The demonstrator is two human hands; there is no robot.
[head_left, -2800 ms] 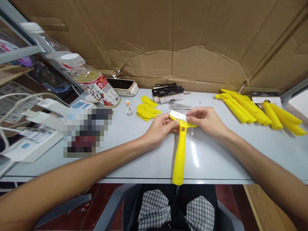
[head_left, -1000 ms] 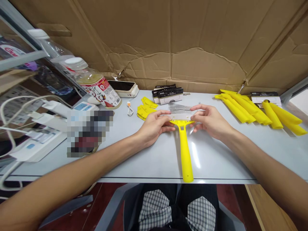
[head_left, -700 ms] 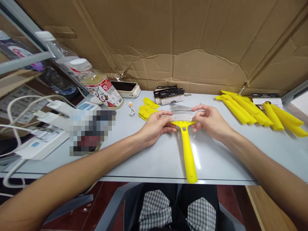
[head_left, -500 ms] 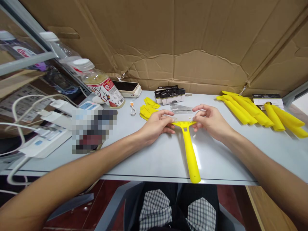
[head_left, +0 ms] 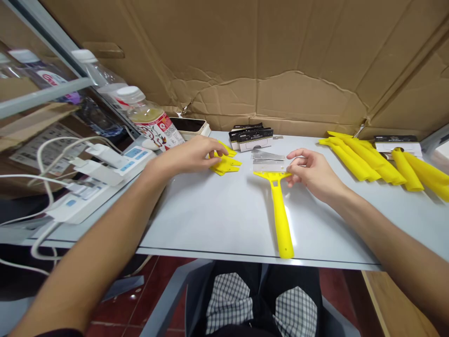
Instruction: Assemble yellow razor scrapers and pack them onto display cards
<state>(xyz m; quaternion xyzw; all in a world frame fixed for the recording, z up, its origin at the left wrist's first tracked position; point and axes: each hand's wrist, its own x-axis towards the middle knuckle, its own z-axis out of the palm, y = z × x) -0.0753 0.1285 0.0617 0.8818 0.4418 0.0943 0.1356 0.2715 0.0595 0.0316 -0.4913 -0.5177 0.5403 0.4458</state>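
A yellow scraper (head_left: 281, 215) lies on the table, its handle pointing towards me and its wide head at the far end. Along that head sits a thin metal blade (head_left: 268, 166). My right hand (head_left: 314, 174) pinches the right end of the head between thumb and fingers. Just beyond are loose blades (head_left: 267, 155). To the left, my left hand (head_left: 196, 155) reaches over a pile of flat yellow plastic pieces (head_left: 227, 164). Its thumb and forefinger are apart at the pile, and the other fingers are partly hidden.
Small black-and-white boxes (head_left: 250, 139) stand behind the blades. Several yellow handles (head_left: 372, 159) lie at right, near another box (head_left: 398, 146). A drink bottle (head_left: 157, 126), a phone (head_left: 189, 125) and a power strip (head_left: 94, 196) with cables occupy the left. Cardboard (head_left: 266, 61) closes the back.
My left hand has let go of the scraper head's left end and moved left to the yellow pieces. My right hand stays at the head's right end. The view has shifted slightly.
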